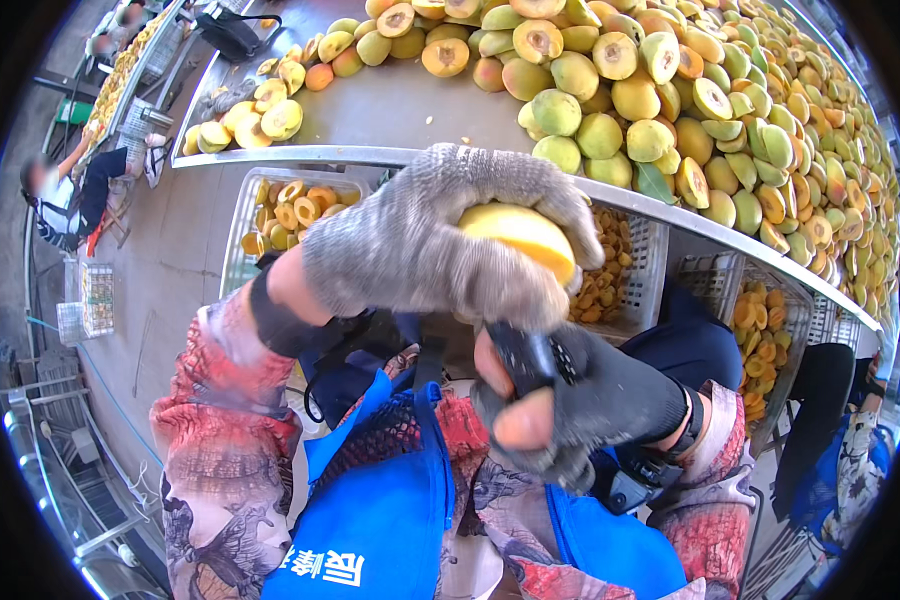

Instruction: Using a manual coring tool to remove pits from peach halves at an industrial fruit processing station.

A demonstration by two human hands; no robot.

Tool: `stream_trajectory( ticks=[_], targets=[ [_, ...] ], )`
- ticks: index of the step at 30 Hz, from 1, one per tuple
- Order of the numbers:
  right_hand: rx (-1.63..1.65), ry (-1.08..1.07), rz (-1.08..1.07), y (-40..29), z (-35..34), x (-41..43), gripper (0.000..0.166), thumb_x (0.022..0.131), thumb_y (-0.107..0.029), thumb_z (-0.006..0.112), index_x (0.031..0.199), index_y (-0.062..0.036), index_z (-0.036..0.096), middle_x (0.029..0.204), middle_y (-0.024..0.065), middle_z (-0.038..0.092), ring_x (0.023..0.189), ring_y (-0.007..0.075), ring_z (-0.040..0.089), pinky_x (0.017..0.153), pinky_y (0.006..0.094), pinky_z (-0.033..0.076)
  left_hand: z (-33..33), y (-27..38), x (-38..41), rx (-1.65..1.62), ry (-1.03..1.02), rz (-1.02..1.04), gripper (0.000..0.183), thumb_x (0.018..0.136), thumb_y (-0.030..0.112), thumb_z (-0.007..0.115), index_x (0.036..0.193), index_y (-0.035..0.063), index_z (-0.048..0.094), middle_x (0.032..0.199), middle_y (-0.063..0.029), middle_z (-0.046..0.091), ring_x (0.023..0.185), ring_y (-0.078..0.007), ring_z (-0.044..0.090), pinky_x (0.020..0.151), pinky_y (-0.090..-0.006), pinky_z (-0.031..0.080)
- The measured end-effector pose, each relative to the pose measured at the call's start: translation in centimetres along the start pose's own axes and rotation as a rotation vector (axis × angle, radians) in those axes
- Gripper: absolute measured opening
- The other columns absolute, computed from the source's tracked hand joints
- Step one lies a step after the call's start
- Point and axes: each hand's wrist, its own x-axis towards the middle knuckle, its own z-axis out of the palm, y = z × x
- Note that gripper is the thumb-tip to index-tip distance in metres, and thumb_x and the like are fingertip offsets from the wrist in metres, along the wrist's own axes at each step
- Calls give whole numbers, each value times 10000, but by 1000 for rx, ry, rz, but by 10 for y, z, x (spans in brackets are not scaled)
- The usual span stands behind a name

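My left hand (427, 240), in a grey knit glove, grips a yellow peach (521, 229) just in front of the table edge. Its fingers wrap around the fruit and hide much of it. Directly below, my right hand (607, 397), in a dark glove with bare thumb and fingertip, is closed on a tool with a black handle (517, 356). The tool's working end is hidden behind the left hand. Many whole and cut peaches (600, 82) are heaped on the metal table (420, 112) ahead, some halves showing their pits.
Under the table edge stand a crate of peach halves (292, 206), a crate with small brown pieces (607, 255) and another crate of halves (761, 337). A grey glove (229, 97) and a black bag (236, 34) lie on the table. People sit at left (82, 187) and right (832, 465).
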Motion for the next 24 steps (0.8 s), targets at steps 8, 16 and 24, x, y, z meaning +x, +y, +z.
stream_trajectory(
  ticks=[8, 16, 24],
  targets=[
    [68, 45, -37, 5, 3, 7, 261, 767, -78, 653, 896, -47, 428, 705, 10, 466, 591, 77, 453, 500, 213, 368, 12, -35, -1, -365, 106, 133, 498, 626, 270, 790, 996, -12, 611, 881, -106, 625, 795, -177, 603, 688, -299, 504],
    [-217, 211, -71, 6, -17, 7, 263, 766, -46, 651, 846, -60, 401, 703, 28, 471, 613, 95, 458, 517, 224, 368, 4, -35, 18, -318, 50, 16, 385, 680, 247, 753, 975, 31, 630, 859, -35, 613, 812, -103, 572, 720, -254, 479],
    [-52, 32, -282, -4, -11, 2, 214, 797, -109, 644, 913, -46, 475, 693, 2, 519, 531, 54, 487, 429, 199, 390, 4, 6, 35, -311, 15, -14, 587, 623, 334, 807, 992, -66, 585, 864, -176, 627, 724, -220, 620, 631, -298, 510]
  ],
)
